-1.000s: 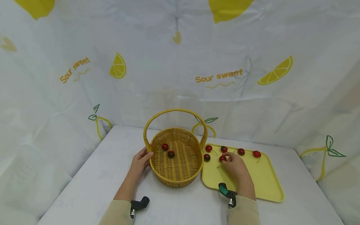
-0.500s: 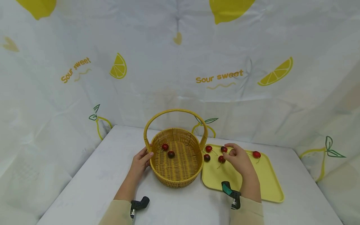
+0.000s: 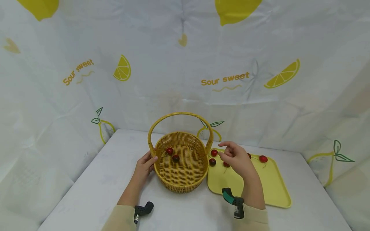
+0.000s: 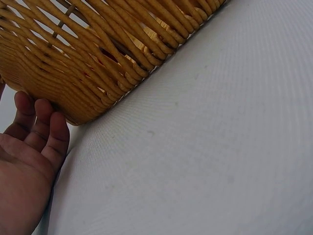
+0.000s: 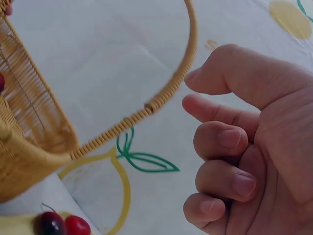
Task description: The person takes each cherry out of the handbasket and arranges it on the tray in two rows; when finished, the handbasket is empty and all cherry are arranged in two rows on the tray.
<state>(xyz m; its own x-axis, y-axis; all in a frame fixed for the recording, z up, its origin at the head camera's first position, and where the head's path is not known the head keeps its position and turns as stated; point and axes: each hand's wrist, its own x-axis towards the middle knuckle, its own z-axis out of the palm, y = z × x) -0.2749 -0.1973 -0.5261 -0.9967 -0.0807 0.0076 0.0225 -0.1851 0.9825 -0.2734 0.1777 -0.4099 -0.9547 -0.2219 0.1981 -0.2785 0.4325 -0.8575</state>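
Note:
My left hand (image 3: 145,164) grips the left side of a yellow wicker basket (image 3: 180,189) near the handle's base, thumb over the rim; in the left wrist view its fingers (image 4: 57,129) lie against the woven wall. Inside the basket are two dark red cherries, one farther back (image 3: 169,150). My right hand (image 3: 237,159) hovers over the left part of a yellow tray (image 3: 268,186). In the right wrist view its thumb and index finger are apart with nothing between them, the other fingers curled. Closest to it are a red cherry (image 3: 214,153) and a darker cherry (image 3: 212,162).
Another cherry (image 3: 263,158) with a stem lies at the tray's back right, and one is partly behind my right hand. The arched basket handle (image 3: 181,113) rises left of that hand. A white lemon-print cloth (image 3: 162,80) hangs behind the white table (image 3: 86,199).
My right hand moves from a cherry mid-tray, first back and right, then left toward the basket, thumb and index finger spreading. The left hand and basket stay put.

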